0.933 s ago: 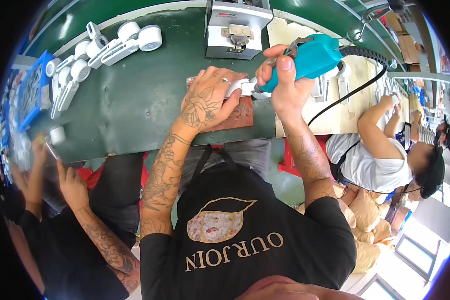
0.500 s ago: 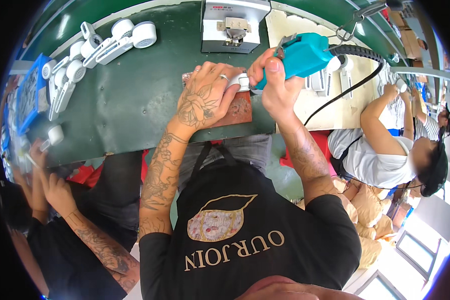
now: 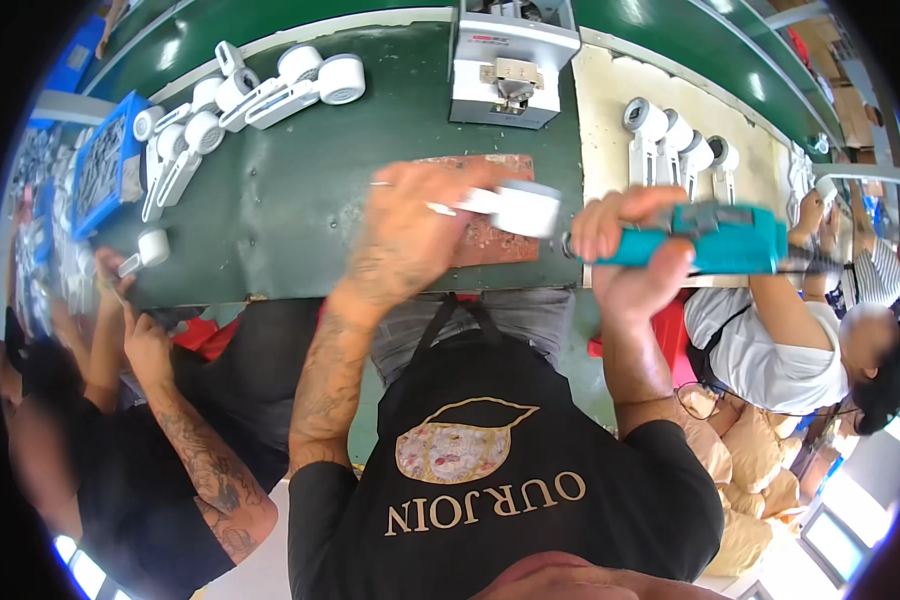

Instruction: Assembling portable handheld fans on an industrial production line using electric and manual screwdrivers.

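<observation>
L hand [image 3: 405,230]: blurred, but I read fingers curled in on the stem of the white drum-headed housing [image 3: 527,208]; exact finger pos. I can't tell.
R hand [image 3: 635,290]: closed round the body of the teal power screwdriver [image 3: 735,240], thumb along the near side.
White housing: above the brick-red pad [image 3: 500,250], nr the front edge of the green worktop [image 3: 300,190], head pointing R; can't tell from here if it touches the pad.
Driver tip: just beside the housing's head, apart from it as far as I can see.
Back-L of worktop: gp. of white handled units [image 3: 342,80], loosely stacked, w/ a blue bin [image 3: 131,170] at the L end.
Back edge, middle: grey boxy machine [image 3: 470,95], no hand on it.
R part of worktop: cream sheet [image 3: 610,150] w/ a row of similar units [image 3: 646,120] standing apart from the pad.
Progress: I'd judge this pc. mid-job; stem & head look joined, but whether any screw is in I can't tell.
Left: this pc. not yet set down w/ either gp.; which gp. is finished, I can't say.
</observation>
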